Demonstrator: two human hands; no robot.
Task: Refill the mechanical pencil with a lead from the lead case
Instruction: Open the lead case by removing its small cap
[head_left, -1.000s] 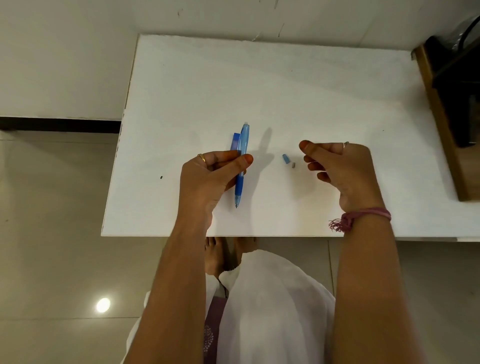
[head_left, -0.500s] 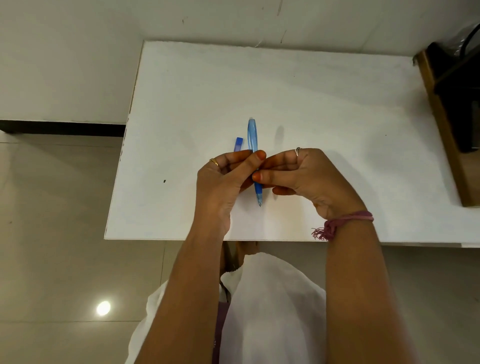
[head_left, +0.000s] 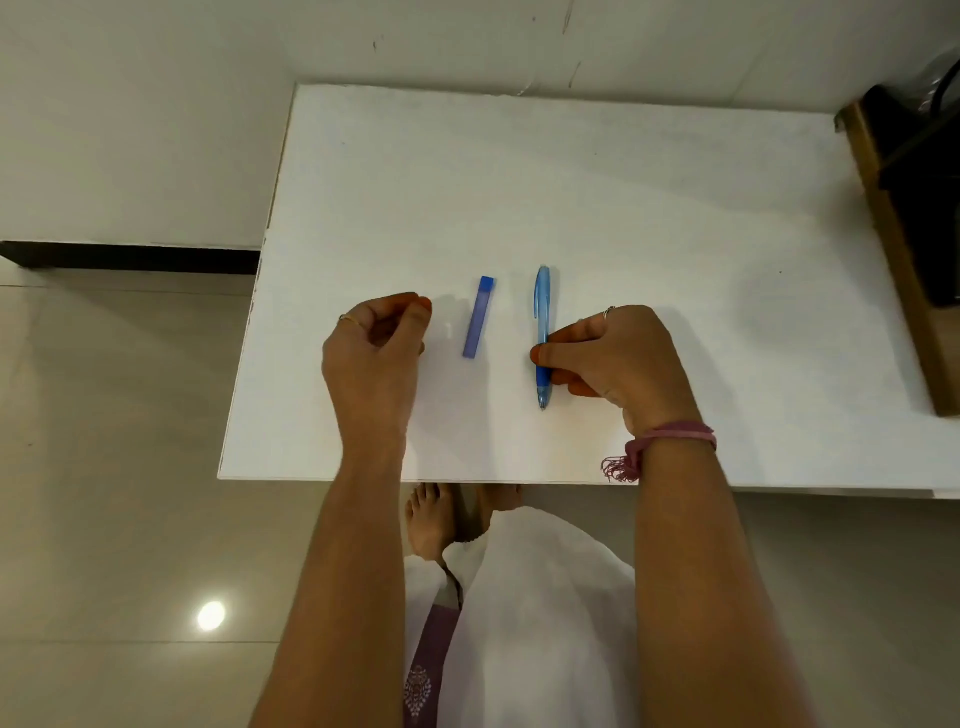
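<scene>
The pencil (head_left: 543, 332) lay flat on the white table (head_left: 571, 182), tip toward the person, cap end away. The right hand (head_left: 618, 358) was on it, thumb and fingers pinched round the lower barrel, so it was grasped low near the grip and looked pressed to the table rather than raised. From that grasp, the hand seemed to be either setting the pencil down or taking it up; which of the two could not be told.

Just left of the pencil, apart from it, the blue lead case (head_left: 479, 317) lay nearly parallel, darker cap end away, free of both hands. Further left of the pencil, past the case, the left hand (head_left: 376, 348) hung loosely curled, thumb near the fingertips. Whether it held anything as thin as a lead, I could not tell; nothing showed between the fingers. The two things lay side by side, probably so that each hand could take one.

As for progress, the cap looked to be on the pencil and the case looked shut, so the job seemed near one end or the other.

The table was matt, plain and pale, its near edge well below the pencil. Right of the pencil, at the table's far edge, stood a wooden frame (head_left: 898, 249) with something dark in it. Beyond the pencil rose a white wall (head_left: 156, 104), and below lay glossy beige floor tiles (head_left: 104, 467) with a lamp's reflection.
</scene>
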